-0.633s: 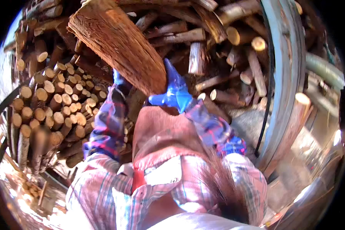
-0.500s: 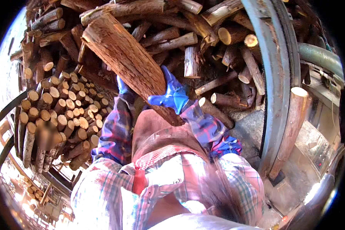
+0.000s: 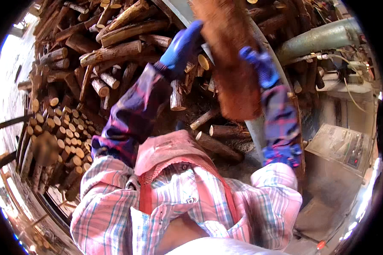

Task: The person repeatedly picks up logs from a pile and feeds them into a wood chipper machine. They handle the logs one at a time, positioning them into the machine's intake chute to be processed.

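Observation:
A thick brown log (image 3: 234, 80), blurred by motion, is held up between my two gloved hands. My left hand (image 3: 182, 47), in a blue glove, grips its left side near the far end; part of its fingers are hidden. My right hand (image 3: 261, 67) presses against the opposite side with its fingers bent on the bark. The log's near end hangs over the ground, and its far end passes the top of the picture. Behind it runs a curved blue-grey metal frame (image 3: 254, 131).
Loose logs (image 3: 115, 53) lie heaped ahead and to the left. A stack of cut logs (image 3: 68, 131) stands at the left, ends facing me. At the right are a thick greenish pipe (image 3: 317, 40), a thin hose (image 3: 351, 89) and a dusty panel (image 3: 338, 146).
Both hands have carried the log right and away from my body, over the metal frame. The log has turned more upright in the picture, and my view has shifted.

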Demonstrator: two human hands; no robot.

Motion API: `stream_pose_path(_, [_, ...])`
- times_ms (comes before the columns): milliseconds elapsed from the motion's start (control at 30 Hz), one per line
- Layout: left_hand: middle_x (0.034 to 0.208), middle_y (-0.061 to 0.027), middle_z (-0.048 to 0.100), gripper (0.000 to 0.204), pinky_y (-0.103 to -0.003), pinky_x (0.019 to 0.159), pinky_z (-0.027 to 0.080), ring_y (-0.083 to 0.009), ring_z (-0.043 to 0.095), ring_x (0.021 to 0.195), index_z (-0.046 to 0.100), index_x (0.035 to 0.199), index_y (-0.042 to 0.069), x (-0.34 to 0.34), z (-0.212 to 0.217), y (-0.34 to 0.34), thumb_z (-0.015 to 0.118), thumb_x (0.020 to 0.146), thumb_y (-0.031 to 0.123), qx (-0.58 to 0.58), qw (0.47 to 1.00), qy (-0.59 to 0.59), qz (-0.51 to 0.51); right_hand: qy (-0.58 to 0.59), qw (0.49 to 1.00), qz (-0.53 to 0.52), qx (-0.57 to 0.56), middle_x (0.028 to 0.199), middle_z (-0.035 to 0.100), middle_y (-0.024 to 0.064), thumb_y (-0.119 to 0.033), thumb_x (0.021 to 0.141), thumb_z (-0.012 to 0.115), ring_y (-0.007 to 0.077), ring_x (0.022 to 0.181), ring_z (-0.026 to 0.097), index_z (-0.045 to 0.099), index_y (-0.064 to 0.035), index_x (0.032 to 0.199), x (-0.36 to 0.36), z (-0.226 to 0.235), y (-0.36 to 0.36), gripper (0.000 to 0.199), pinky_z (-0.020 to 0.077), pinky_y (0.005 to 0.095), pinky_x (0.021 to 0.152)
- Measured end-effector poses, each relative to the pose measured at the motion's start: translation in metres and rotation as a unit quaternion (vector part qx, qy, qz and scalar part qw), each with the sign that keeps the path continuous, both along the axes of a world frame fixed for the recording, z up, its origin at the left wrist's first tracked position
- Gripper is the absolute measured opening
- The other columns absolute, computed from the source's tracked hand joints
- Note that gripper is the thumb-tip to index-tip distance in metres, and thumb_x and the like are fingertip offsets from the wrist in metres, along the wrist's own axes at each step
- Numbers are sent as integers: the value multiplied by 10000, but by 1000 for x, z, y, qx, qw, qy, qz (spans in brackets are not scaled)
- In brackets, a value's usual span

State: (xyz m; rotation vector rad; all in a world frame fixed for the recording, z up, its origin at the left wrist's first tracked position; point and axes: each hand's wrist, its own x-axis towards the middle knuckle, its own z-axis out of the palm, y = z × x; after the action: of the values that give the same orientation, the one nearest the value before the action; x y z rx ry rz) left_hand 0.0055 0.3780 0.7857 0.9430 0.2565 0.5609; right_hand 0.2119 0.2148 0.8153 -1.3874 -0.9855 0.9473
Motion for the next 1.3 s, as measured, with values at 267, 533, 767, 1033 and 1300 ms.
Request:
stream_pose_path(267, [1014, -53, 616, 327, -294, 875, 423, -141, 567, 947, 602, 1078, 38, -66, -62, -1, 581, 901, 312, -63, 985, 153, 56, -523, 838, -54, -146, 1222, 544, 198, -363, 723, 756, 296, 1110, 544, 283, -37, 1418, 163, -6, -5, 901, 440, 379, 961])
stream_pose_path(533, [675, -13, 569, 341, -315, 492, 340, -130, 431, 537, 692, 893, 100, -400, -315, -133, 696, 793, 426, -281, 784, 442, 334, -535, 814, -61, -220, 1390, 408, 201, -442, 651, 783, 356, 1279, 399, 270, -87, 1428, 167, -30, -68, 997, 328, 440, 1070])
stream_pose_path(767, [1059, -147, 600, 569, -441, 788, 444, -280, 559, 929, 549, 1160, 133, -488, -387, -329, 570, 811, 582, -490, 661, 421, 382, -620, 771, -137, -43, 1366, 414, 240, -462, 753, 713, 359, 1259, 415, 345, 12, 1376, 51, -45, 9, 865, 339, 415, 1056])
stream_pose_path(1033, [1301, -165, 506, 745, -476, 952, 372, -308, 507, 1132, 422, 1371, 122, -428, -309, -217, 580, 797, 569, -464, 675, 392, 419, -430, 872, 212, -101, 1239, 537, 218, -439, 723, 746, 335, 1135, 536, 471, 28, 1267, -139, -172, 71, 768, 423, 396, 974])
stream_pose_path(1300, [911, -90, 658, 471, -353, 640, 438, -203, 581, 749, 658, 1022, 134, -481, -357, -163, 651, 776, 536, -505, 701, 304, 401, -447, 771, 396, -222, 1357, 431, 227, -548, 629, 742, 344, 1234, 455, 303, -27, 1399, -241, -248, 139, 1028, 374, 387, 1031])
